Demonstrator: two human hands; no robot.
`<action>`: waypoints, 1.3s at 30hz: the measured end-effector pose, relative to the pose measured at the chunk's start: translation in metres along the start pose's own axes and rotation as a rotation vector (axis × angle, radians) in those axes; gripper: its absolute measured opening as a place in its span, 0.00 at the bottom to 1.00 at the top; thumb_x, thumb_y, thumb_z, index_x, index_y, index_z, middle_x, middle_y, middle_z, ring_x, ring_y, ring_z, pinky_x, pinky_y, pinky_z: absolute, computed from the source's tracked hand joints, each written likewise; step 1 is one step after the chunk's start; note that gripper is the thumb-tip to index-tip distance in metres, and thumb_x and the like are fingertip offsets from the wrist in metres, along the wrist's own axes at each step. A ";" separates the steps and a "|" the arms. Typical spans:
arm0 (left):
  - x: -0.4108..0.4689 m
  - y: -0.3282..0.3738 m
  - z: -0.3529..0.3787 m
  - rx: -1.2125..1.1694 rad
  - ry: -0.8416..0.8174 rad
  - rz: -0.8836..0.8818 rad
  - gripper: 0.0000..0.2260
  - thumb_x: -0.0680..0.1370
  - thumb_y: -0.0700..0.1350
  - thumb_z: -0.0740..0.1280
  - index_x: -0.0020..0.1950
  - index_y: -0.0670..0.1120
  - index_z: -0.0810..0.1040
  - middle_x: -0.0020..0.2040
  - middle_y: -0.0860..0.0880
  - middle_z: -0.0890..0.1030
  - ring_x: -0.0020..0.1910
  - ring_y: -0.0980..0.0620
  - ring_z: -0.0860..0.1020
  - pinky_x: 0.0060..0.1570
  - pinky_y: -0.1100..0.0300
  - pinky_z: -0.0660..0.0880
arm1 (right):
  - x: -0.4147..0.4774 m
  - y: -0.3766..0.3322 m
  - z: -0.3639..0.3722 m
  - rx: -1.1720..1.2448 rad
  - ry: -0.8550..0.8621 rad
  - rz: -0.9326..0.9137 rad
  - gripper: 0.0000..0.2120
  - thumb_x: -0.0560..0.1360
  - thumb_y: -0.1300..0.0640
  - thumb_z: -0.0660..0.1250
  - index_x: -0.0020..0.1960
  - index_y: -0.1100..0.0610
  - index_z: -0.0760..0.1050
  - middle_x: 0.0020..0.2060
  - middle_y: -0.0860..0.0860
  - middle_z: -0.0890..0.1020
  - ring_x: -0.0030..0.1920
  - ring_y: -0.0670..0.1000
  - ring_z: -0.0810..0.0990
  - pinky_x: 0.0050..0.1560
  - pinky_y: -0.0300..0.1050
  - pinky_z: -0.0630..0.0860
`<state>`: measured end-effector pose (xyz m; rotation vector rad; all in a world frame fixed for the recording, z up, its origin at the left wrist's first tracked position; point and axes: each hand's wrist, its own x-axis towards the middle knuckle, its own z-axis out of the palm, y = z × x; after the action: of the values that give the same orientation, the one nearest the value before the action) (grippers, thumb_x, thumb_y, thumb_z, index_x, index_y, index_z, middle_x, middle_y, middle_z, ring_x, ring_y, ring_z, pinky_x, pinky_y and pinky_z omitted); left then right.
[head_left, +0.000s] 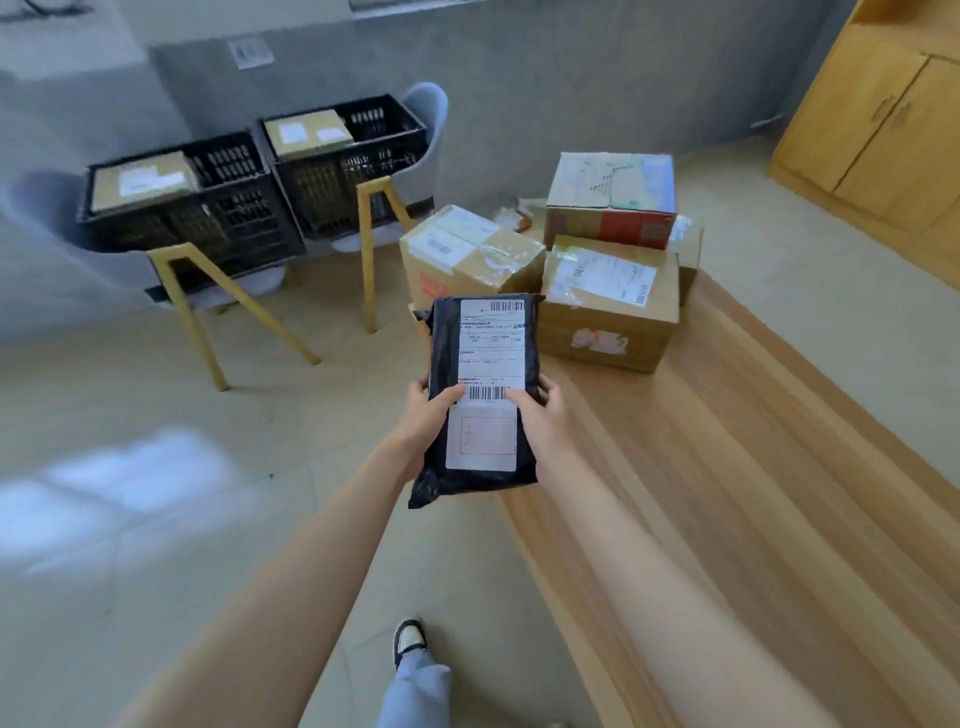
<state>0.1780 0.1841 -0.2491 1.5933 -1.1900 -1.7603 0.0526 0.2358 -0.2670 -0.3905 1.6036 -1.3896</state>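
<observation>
A black plastic mailer (444, 364) with a long white shipping label is held up in front of me, above the near-left edge of the wooden table (753, 467). My left hand (423, 421) grips its left side, thumb on the label near the lower barcode. My right hand (543, 415) grips its right side, thumb also on the label. The fingers of both hands are hidden behind the parcel.
Three cardboard boxes (608, 306) are stacked at the table's far end. Two black crates (244, 218), each holding a labelled carton, stand on chairs with wooden legs at the left. A wooden cabinet (883, 135) is at the right. My foot (408, 639) is on the tiled floor.
</observation>
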 end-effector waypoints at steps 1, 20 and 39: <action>0.006 0.005 -0.014 -0.016 0.011 0.005 0.23 0.79 0.48 0.64 0.70 0.44 0.59 0.48 0.49 0.77 0.42 0.52 0.79 0.37 0.58 0.74 | 0.005 -0.002 0.016 0.000 -0.011 -0.008 0.19 0.76 0.59 0.67 0.63 0.53 0.65 0.64 0.54 0.72 0.60 0.54 0.76 0.47 0.43 0.76; 0.141 0.092 -0.275 -0.196 0.197 0.074 0.24 0.79 0.48 0.65 0.71 0.45 0.58 0.49 0.48 0.77 0.44 0.51 0.78 0.43 0.55 0.76 | 0.084 -0.038 0.327 -0.039 -0.251 0.003 0.21 0.76 0.61 0.66 0.66 0.55 0.64 0.61 0.53 0.75 0.58 0.53 0.77 0.44 0.40 0.76; 0.345 0.222 -0.385 -0.216 0.396 0.058 0.26 0.79 0.49 0.64 0.73 0.45 0.57 0.60 0.43 0.76 0.51 0.48 0.77 0.47 0.54 0.74 | 0.286 -0.103 0.531 -0.156 -0.379 0.014 0.24 0.76 0.57 0.67 0.70 0.54 0.63 0.65 0.53 0.71 0.60 0.53 0.75 0.51 0.45 0.75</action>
<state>0.4320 -0.3172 -0.2267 1.6572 -0.8207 -1.3967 0.3005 -0.3236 -0.2521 -0.6904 1.3982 -1.1042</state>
